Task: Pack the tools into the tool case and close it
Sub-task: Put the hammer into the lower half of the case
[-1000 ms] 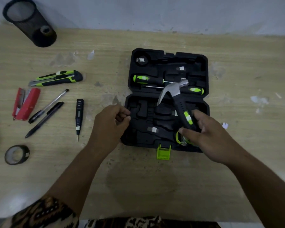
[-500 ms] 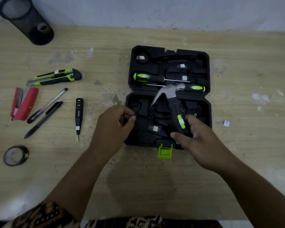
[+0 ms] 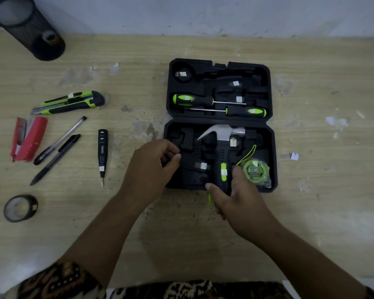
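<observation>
The black tool case (image 3: 270,160) lies open on the table, lid half at the back. Two green-handled screwdrivers (image 3: 203,100) sit in the lid. The hammer (image 3: 224,134) lies in the near half, steel head at the back, and my right hand (image 3: 231,197) grips the end of its black handle. A green tape measure (image 3: 255,171) rests in the near half, right of the handle. My left hand (image 3: 151,167) holds the case's left edge with curled fingers. A green utility knife (image 3: 71,102), a black voltage tester pen (image 3: 102,151) and a roll of black tape (image 3: 20,208) lie on the table to the left.
A red stapler (image 3: 28,139) and two pens (image 3: 58,147) lie at the far left. A black mesh pen holder (image 3: 28,29) lies on its side at the back left corner. The wall runs along the back of the wooden table (image 3: 322,212).
My right hand has lowered the hammer from a raised tilt down into the near half of the case. The tape measure has come into view beside it. My left hand stays on the case edge.
</observation>
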